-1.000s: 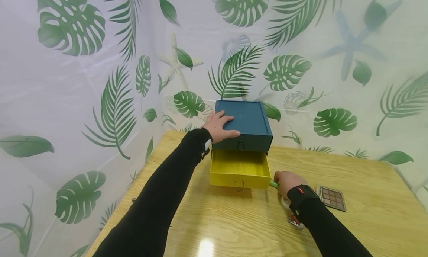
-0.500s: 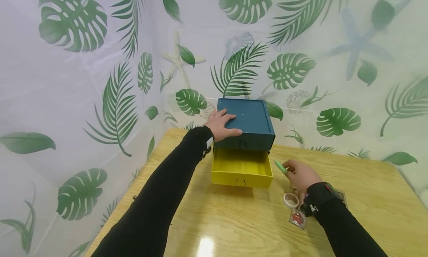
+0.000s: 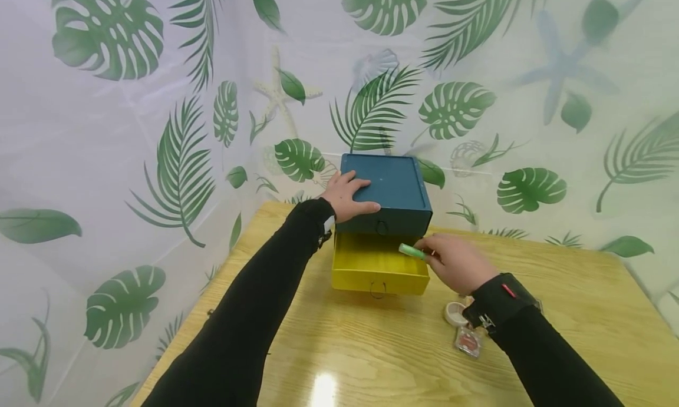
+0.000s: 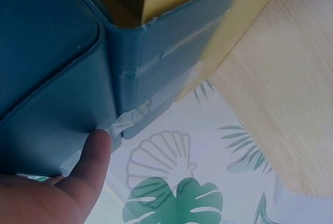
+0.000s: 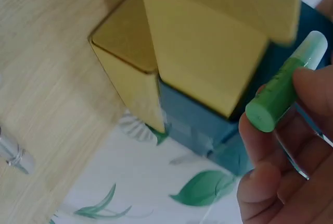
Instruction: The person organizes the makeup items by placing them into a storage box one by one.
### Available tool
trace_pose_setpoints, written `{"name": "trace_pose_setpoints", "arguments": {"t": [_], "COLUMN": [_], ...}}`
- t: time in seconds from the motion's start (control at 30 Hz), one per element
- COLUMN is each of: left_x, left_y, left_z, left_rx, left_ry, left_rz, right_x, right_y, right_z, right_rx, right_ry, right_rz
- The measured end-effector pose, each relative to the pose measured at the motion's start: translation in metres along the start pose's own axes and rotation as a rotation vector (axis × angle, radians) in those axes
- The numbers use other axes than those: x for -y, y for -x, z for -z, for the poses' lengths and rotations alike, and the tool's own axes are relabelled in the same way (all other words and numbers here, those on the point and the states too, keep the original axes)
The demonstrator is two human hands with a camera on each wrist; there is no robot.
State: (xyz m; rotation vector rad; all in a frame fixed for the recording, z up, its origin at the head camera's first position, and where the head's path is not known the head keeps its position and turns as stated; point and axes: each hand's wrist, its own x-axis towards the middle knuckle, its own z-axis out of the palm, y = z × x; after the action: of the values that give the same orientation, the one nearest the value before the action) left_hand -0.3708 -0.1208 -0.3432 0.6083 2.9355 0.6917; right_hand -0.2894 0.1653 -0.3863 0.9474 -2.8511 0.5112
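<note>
A dark blue drawer box (image 3: 395, 183) stands near the back of the wooden table. Below its upper drawer, a yellow drawer (image 3: 356, 281) is pulled out. My left hand (image 3: 347, 198) rests on the left of the box top with fingers spread; in the left wrist view, one fingertip (image 4: 96, 143) touches the box side. Between thumb and fingers, my right hand (image 3: 460, 262) pinches a green lip balm tube (image 5: 278, 91) with a clear cap. In the head view, the tube shows over the right part of the yellow drawer.
A white ring-shaped item (image 3: 455, 314) and a clear compact (image 3: 469, 341) with red contents lie right of the drawer. The right forearm covers the table beyond them. A silver tube-like item (image 5: 11, 151) shows in the right wrist view. A leaf-patterned curtain (image 3: 297, 109) hangs behind.
My right hand has lifted the lip balm tube from beside the drawer and carried it left, over the drawer. The left hand has stayed on the box.
</note>
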Motion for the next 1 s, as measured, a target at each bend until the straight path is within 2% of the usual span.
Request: {"name": "trace_pose_setpoints", "arguments": {"t": [0.1,0.27,0.53,0.73,0.87,0.93,1.0], "left_x": [0.001,0.004,0.003,0.002,0.001,0.002,0.009], "left_y": [0.000,-0.001,-0.004,-0.003,-0.001,-0.004,-0.012], "left_z": [0.000,-0.003,-0.004,-0.002,-0.001,-0.001,-0.006], "left_rx": [-0.006,-0.014,-0.021,-0.026,-0.015,-0.006,-0.004], "left_ry": [-0.004,-0.008,-0.004,0.000,0.000,0.007,0.020], "left_rz": [-0.010,-0.017,-0.018,-0.032,-0.015,-0.003,0.007], "right_x": [0.007,0.014,0.017,0.017,0.017,0.017,0.016], "right_y": [-0.008,-0.017,-0.030,-0.043,-0.049,-0.050,-0.051], "right_z": [-0.008,-0.016,-0.022,-0.022,-0.023,-0.024,-0.025], "right_rx": [-0.005,-0.008,0.068,0.182,0.252,0.272,0.285], "right_ry": [0.048,0.097,0.165,0.159,0.154,0.151,0.146], "right_rz": [0.045,0.065,0.077,0.017,-0.021,-0.028,-0.037]}}
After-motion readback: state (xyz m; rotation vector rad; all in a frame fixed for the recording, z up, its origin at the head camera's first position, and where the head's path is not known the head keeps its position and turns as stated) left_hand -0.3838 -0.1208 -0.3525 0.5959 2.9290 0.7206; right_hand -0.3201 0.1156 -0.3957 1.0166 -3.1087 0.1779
